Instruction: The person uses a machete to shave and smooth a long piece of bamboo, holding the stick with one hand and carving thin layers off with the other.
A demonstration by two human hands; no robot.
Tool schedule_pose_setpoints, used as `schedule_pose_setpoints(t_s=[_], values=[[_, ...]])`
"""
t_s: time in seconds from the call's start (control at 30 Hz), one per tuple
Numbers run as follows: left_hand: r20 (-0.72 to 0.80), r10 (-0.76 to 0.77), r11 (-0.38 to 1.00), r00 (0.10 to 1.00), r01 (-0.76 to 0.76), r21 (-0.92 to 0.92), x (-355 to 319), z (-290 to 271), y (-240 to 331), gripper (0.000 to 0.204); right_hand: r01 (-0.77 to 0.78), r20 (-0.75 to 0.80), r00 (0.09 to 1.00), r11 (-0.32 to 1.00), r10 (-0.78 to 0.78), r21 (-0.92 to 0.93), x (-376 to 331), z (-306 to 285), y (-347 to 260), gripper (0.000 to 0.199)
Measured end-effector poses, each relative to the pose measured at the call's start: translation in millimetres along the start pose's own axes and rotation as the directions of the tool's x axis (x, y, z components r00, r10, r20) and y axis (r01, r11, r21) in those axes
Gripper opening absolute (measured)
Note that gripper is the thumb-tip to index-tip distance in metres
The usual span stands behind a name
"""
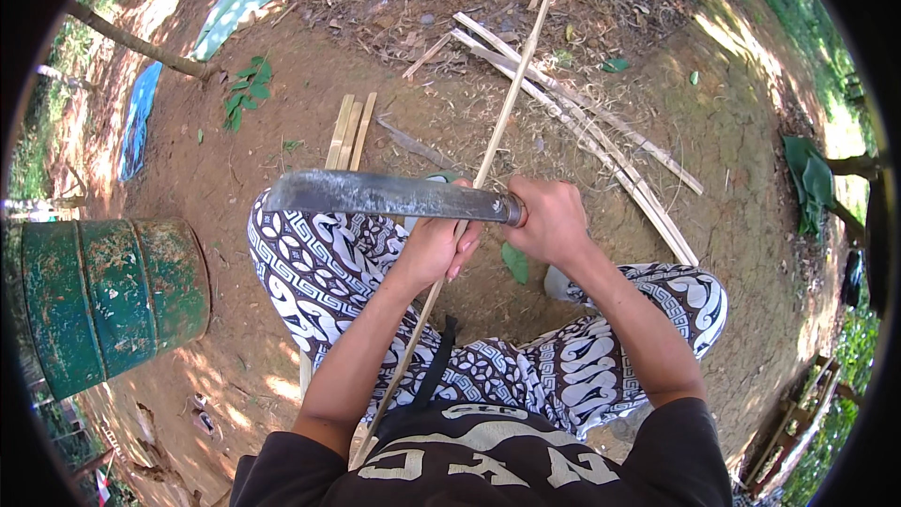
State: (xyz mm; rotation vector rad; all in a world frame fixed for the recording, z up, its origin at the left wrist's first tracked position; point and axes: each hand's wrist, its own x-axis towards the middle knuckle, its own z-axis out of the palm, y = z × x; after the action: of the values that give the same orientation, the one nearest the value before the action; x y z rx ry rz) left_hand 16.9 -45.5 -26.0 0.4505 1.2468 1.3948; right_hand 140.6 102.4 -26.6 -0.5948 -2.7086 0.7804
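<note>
I sit on bare ground in black-and-white patterned trousers. My right hand [552, 222] grips the handle of a large machete [375, 195], whose broad grey blade runs left across my lap. My left hand [434, 250] holds a long thin bamboo strip [507, 108] just under the blade. The strip runs from near my chest up and away to the far ground. The blade lies across the strip where my left hand grips it.
A green rusty metal drum [108, 296] lies at the left. Several split bamboo strips [601, 145] lie on the dirt ahead right, and short bamboo slats [349, 130] ahead left. A blue tarp [139, 117] and dry leaves lie farther back.
</note>
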Motion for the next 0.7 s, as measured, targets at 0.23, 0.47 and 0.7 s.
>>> schedule_pose_setpoints(t_s=[0.23, 0.47, 0.7], values=[[0.128, -0.002, 0.994, 0.992, 0.017, -0.112, -1.4, -0.1, -7.7, 0.041, 0.065, -0.006, 0.998, 0.991, -0.066, -0.117, -0.2, 0.2, 6.7, 0.024], [0.084, -0.049, 0.985, 0.995, 0.062, -0.164, 1.9, -1.7, -10.5, 0.037, 0.070, -0.060, 0.995, 0.985, -0.081, -0.160, 5.9, 2.5, 26.5, 0.026], [0.073, -0.083, 0.979, 0.994, 0.095, -0.179, 5.9, 0.3, -4.3, 0.028, -0.102, -0.139, 0.988, 0.963, 0.069, -0.249, 19.5, -0.7, 58.1, 0.020]])
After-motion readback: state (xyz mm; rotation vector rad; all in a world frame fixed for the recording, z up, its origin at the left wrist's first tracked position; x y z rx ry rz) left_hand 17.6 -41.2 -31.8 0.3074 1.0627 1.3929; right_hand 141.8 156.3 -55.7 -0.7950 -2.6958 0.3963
